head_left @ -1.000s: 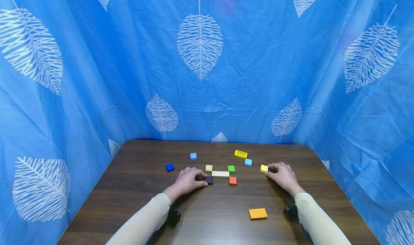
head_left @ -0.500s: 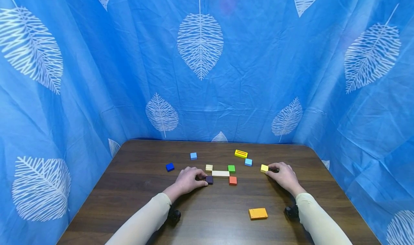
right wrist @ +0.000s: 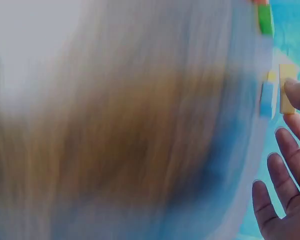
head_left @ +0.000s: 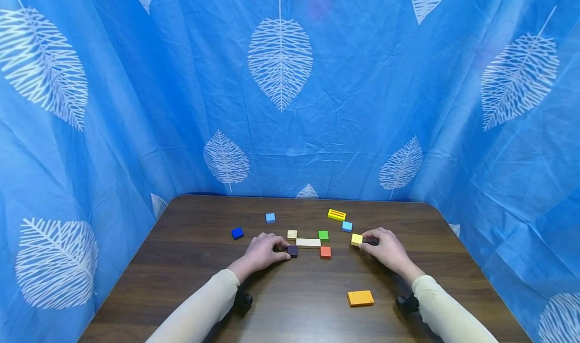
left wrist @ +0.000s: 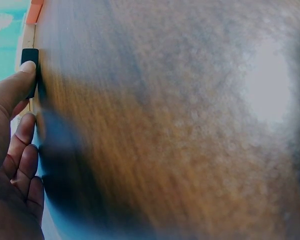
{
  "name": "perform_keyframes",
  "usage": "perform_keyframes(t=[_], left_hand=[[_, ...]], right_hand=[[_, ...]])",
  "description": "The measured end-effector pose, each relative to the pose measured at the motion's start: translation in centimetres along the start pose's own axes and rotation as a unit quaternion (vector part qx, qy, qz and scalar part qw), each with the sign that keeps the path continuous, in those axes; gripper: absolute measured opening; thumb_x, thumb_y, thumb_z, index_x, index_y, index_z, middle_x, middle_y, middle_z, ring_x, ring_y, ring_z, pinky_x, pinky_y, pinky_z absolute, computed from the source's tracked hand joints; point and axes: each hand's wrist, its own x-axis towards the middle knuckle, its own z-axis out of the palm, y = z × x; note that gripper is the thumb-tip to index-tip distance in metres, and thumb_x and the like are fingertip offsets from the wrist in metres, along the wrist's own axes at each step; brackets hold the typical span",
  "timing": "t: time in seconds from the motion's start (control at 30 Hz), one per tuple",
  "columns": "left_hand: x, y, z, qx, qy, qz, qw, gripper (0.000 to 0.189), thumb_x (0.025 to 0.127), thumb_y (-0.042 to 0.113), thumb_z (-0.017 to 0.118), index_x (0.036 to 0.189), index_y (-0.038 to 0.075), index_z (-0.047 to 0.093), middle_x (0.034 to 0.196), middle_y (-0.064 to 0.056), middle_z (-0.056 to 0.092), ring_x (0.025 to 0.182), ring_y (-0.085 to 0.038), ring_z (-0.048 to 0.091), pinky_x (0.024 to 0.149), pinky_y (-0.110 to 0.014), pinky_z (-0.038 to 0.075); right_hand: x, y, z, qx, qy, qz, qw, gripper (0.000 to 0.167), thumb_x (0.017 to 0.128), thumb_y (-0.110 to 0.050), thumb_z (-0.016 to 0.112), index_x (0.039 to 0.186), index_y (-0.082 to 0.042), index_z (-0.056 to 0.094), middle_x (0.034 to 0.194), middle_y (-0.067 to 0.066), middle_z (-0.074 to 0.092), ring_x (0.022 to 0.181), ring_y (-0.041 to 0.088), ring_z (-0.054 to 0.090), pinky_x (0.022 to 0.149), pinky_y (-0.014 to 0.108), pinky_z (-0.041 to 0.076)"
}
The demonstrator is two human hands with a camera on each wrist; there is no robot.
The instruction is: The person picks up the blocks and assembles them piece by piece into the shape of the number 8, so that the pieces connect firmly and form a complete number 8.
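Observation:
My left hand [head_left: 262,252] pinches a dark, nearly black block [head_left: 292,252] between thumb and finger, at the left end of a long cream block [head_left: 308,243]. The thumb lies against the dark block's face in the left wrist view. Farther right, my right hand [head_left: 385,248] pinches a pale yellow block [head_left: 356,239] by its right side. In the right wrist view that yellow block [right wrist: 287,90] is between thumb and forefinger, with the other fingers spread. A striped beige block [head_left: 292,234], a green block [head_left: 323,235] and a red block [head_left: 325,253] sit around the cream block's ends.
Behind lie a light blue block [head_left: 270,217], a dark blue block [head_left: 237,233], another light blue block [head_left: 347,226] and a yellow block with red lines [head_left: 337,215]. An orange block [head_left: 360,298] rests nearer the front of the brown table [head_left: 290,302]. A blue leaf-patterned curtain [head_left: 344,106] surrounds the table.
My right hand has moved left with the pale yellow block, toward the green and red blocks. The left hand has stayed in place on the dark block.

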Motion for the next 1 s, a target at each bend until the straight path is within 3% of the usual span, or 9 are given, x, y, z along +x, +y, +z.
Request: perform_keyframes(t=[0.53, 1.0], left_hand=[[0.0, 0.0, -0.1, 0.008, 0.005, 0.008, 0.9999, 0.027, 0.088, 0.042, 0.08, 0.108, 0.024, 0.077, 0.094, 0.01, 0.064, 0.095, -0.018, 0.052, 0.092, -0.047, 0.039], [0.1, 0.0, -0.2, 0.007, -0.001, 0.002, 1.0, 0.028, 0.089, 0.042, 0.08, 0.109, 0.024, 0.077, 0.095, 0.01, 0.064, 0.097, -0.018, 0.052, 0.093, -0.047, 0.039]], right_hand=[[-2.0, -6.0, 2.7, 0.004, -0.035, -0.038, 0.9986, 0.026, 0.084, -0.035, 0.086, 0.105, -0.025, 0.076, 0.094, -0.014, 0.062, 0.093, 0.013, 0.053, 0.084, 0.038, 0.048], [-3.3, -7.1, 4.9, -0.035, -0.055, -0.071, 0.9954, 0.022, 0.082, -0.039, 0.087, 0.096, -0.026, 0.075, 0.088, -0.017, 0.058, 0.086, 0.007, 0.051, 0.078, 0.035, 0.048]])
